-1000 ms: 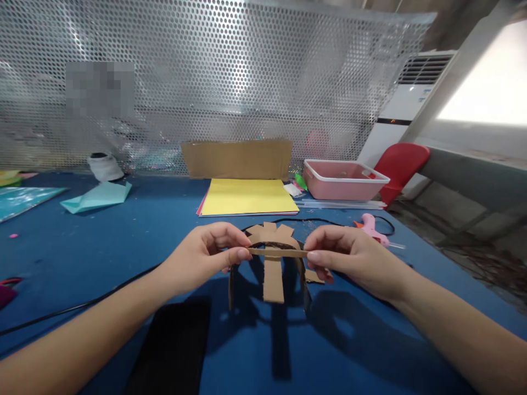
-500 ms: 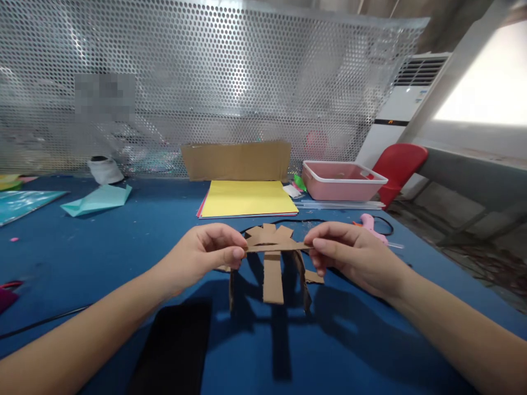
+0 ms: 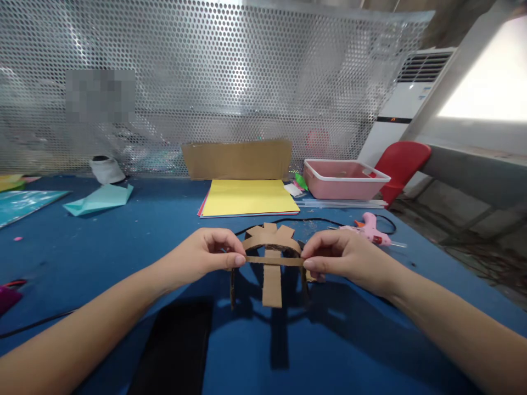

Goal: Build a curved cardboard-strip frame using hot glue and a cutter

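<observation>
A narrow cardboard strip (image 3: 275,261) spans between my two hands. My left hand (image 3: 212,249) pinches its left end between thumb and fingers, and my right hand (image 3: 343,255) pinches the right end. Right behind and around the strip stands a cardboard structure (image 3: 272,235) with a curved band, several flaps on top and legs at the sides. A flat cardboard piece (image 3: 272,286) hangs down in front at its middle. Whether the strip touches the structure, I cannot tell. My fingers hide parts of both sides.
A pink glue gun (image 3: 370,230) with a black cord lies right of my right hand. Farther back are yellow paper sheets (image 3: 249,197), a pink basket (image 3: 346,181) and a folded teal paper (image 3: 101,198). A black flat object (image 3: 173,348) lies near my left forearm.
Both hands have lowered the strip slightly and come a little closer together. The curved band behind it now shows more clearly, and more of the glue gun is visible.
</observation>
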`<action>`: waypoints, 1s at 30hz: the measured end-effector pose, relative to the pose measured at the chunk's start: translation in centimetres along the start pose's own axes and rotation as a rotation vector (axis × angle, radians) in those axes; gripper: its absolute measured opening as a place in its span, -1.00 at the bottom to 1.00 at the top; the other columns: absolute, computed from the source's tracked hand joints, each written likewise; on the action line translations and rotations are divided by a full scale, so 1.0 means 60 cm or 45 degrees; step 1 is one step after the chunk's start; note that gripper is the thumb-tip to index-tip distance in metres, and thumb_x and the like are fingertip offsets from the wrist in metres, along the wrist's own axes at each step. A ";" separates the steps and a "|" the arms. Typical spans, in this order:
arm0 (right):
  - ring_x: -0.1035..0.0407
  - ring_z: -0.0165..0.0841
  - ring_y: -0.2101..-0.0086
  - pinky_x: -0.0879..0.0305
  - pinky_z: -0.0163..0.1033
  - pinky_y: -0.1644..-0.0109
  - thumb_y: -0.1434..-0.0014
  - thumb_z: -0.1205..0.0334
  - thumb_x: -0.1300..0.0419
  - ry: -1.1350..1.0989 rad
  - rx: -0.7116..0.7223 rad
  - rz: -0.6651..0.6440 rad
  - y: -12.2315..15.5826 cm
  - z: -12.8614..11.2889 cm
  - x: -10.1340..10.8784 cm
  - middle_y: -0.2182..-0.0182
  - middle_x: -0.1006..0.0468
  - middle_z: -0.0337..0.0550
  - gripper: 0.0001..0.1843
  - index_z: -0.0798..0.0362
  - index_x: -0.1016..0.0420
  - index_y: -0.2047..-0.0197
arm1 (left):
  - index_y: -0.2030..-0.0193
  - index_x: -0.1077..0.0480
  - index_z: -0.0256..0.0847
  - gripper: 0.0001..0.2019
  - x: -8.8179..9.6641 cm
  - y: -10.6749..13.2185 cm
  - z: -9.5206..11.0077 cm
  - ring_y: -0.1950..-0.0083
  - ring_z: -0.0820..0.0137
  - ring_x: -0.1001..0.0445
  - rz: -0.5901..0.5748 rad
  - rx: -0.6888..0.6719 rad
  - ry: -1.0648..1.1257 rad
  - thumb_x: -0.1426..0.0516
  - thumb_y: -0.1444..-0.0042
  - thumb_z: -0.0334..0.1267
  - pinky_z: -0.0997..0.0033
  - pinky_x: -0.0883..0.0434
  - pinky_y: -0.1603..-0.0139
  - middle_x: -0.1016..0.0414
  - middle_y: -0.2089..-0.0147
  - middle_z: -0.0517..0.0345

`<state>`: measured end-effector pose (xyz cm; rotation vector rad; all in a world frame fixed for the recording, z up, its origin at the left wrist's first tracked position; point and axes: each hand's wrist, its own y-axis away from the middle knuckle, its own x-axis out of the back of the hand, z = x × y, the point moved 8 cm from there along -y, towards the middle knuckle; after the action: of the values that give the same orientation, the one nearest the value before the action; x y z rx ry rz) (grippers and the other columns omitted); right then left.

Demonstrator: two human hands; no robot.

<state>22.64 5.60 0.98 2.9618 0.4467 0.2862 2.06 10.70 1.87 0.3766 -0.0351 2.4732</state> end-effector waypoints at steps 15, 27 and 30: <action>-0.37 -0.46 0.53 -0.35 -0.28 0.41 0.09 0.03 -0.39 0.054 0.089 0.097 -0.016 0.011 0.009 0.49 -0.53 -0.25 -0.57 0.11 -0.51 0.20 | 0.47 -0.38 -0.27 -0.75 -0.004 -0.004 -0.015 0.36 0.49 -0.38 0.056 0.084 0.193 -0.33 0.13 -0.17 0.46 -0.36 0.35 -0.44 0.30 0.17; -0.39 -0.47 0.56 -0.38 -0.29 0.42 0.20 0.10 -0.46 -0.104 0.089 0.069 -0.021 0.013 0.009 0.52 -0.56 -0.25 -0.63 0.10 -0.57 0.32 | 0.46 -0.37 -0.26 -0.74 -0.017 -0.001 -0.017 0.48 0.55 -0.29 0.021 0.075 0.263 -0.34 0.11 -0.18 0.55 -0.22 0.48 -0.38 0.50 0.28; -0.41 -0.46 0.55 -0.40 -0.28 0.39 0.16 0.07 -0.45 -0.100 0.125 0.040 -0.022 0.011 0.012 0.51 -0.57 -0.23 -0.61 0.11 -0.58 0.28 | 0.47 -0.38 -0.26 -0.72 -0.017 -0.003 -0.016 0.45 0.54 -0.32 0.029 0.049 0.295 -0.36 0.14 -0.16 0.54 -0.25 0.43 -0.40 0.50 0.27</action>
<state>23.08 6.98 0.23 3.0647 0.4164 0.1552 2.68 10.38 0.66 0.1042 0.1054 2.5272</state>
